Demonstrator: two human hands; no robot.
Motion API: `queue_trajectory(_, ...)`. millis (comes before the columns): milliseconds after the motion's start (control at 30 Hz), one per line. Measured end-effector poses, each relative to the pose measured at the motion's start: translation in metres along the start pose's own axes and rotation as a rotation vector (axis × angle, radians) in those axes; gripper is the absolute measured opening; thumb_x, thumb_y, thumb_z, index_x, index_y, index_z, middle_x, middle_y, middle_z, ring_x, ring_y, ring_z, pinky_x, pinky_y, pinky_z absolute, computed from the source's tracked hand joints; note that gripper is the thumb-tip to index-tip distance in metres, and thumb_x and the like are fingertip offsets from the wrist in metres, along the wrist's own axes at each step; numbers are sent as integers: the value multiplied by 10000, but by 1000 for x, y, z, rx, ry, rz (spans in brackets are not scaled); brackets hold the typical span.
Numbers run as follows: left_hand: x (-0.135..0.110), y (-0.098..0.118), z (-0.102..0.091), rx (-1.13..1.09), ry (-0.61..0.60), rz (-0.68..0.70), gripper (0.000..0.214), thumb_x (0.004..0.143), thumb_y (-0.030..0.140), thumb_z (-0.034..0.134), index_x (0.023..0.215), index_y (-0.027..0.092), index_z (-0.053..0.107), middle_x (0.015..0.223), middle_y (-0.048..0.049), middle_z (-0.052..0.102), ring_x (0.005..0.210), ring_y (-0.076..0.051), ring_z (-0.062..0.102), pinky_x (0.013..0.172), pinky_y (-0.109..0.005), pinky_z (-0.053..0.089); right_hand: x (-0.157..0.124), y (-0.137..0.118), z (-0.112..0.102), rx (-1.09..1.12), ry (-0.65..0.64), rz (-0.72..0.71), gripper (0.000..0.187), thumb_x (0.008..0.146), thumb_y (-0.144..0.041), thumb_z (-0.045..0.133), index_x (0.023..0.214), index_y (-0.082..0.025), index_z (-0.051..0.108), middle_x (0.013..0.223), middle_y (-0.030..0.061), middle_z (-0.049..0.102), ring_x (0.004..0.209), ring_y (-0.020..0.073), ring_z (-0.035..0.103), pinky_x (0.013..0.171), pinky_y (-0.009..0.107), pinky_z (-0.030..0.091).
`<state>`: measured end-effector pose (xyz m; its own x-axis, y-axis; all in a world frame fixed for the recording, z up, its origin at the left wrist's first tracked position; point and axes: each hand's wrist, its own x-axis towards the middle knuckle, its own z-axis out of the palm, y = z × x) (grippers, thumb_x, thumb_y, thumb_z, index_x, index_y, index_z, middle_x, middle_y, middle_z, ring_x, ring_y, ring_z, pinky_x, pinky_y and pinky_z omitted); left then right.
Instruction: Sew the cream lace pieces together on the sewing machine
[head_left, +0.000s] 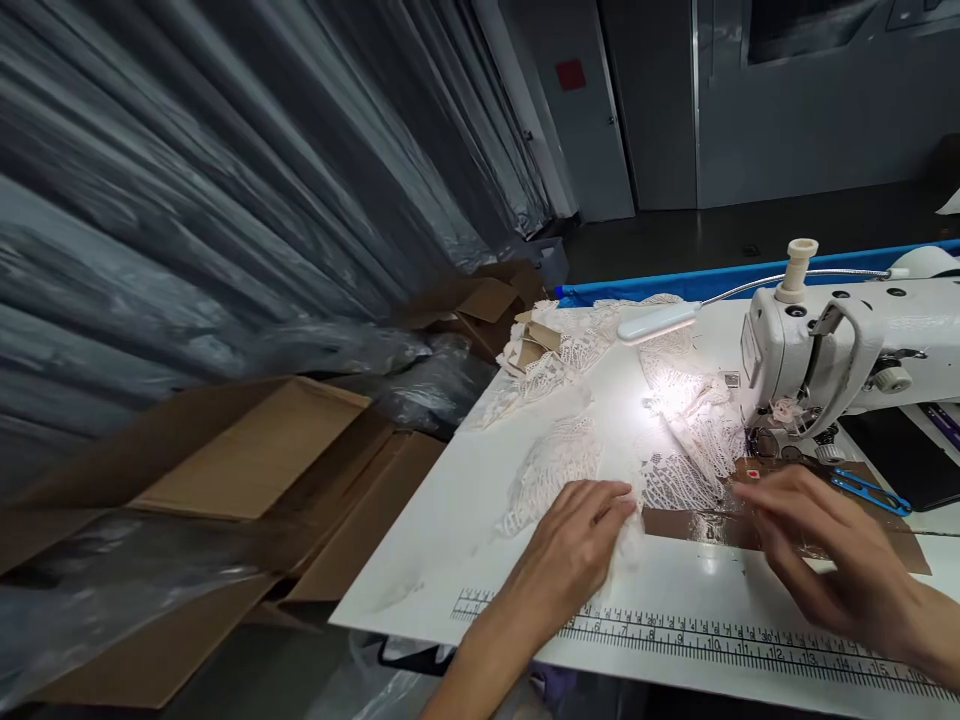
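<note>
White lace fabric [686, 430] lies crumpled on the sewing table, its right edge by the needle area of a white sewing machine [780, 350]. My left hand [574, 545] rests on the table with its fingers together, closed on a loose end of the lace. More of the lace spreads on the table beyond that hand. My right hand [832, 550] is over the brown plate [675, 525] in front of the machine. Its fingers are loosely stretched, with a gap between thumb and forefinger, and their tips are close to the lace edge.
Blue thread snips [870, 490] and a black phone-like slab [904, 455] lie right of the needle. A lit lamp [658, 323] hangs over the lace. A printed ruler [705, 640] runs along the front edge. Open cardboard boxes [255, 450] stand left of the table.
</note>
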<state>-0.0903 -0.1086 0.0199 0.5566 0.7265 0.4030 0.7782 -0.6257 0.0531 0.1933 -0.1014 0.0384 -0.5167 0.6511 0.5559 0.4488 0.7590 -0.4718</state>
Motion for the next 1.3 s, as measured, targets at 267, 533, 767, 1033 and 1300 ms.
queue_trajectory(267, 42, 25, 17, -232, -50, 36, 291, 916, 136, 412, 1194, 100, 492, 1091, -140, 601, 984, -217, 598, 828, -390, 560, 50, 48, 68, -66, -223, 157, 285, 872, -96, 290, 1041, -119, 518, 907, 124, 551, 847, 213, 558, 792, 391, 515)
queue_trajectory(533, 39, 18, 22, -226, -80, 47, 221, 938, 152, 411, 927, 122, 630, 748, -43, 541, 658, -144, 510, 559, -250, 471, 67, 52, 80, -39, -54, 218, 193, 907, -173, 301, 942, -158, 490, 1014, 130, 488, 947, 215, 516, 867, 387, 483)
queue_trajectory(767, 38, 22, 13, -412, -204, 84, 177, 898, 163, 513, 862, 173, 685, 775, -33, 586, 711, -134, 553, 647, -267, 492, 43, 41, 61, -98, -226, 133, 159, 895, -223, 382, 756, -182, 449, 866, 111, 492, 814, 214, 494, 712, 358, 490)
queue_trajectory(1033, 69, 31, 28, -593, -85, 100, 231, 952, 193, 413, 1079, 121, 593, 1095, -122, 620, 1007, -184, 617, 838, -356, 556, 21, 47, 15, -2, -239, 563, 243, 875, -390, 403, 707, -214, 414, 576, 0, 488, 500, 152, 479, 473, 263, 346)
queue_trajectory(1300, 95, 12, 32, -285, -395, 207, 428, 911, 349, 512, 1315, 211, 480, 1415, -107, 456, 1239, -270, 499, 1009, -495, 430, 22, 51, -2, 139, -355, 713, 185, 832, -316, 476, 859, -174, 592, 634, 20, 617, 547, 175, 574, 502, 270, 402)
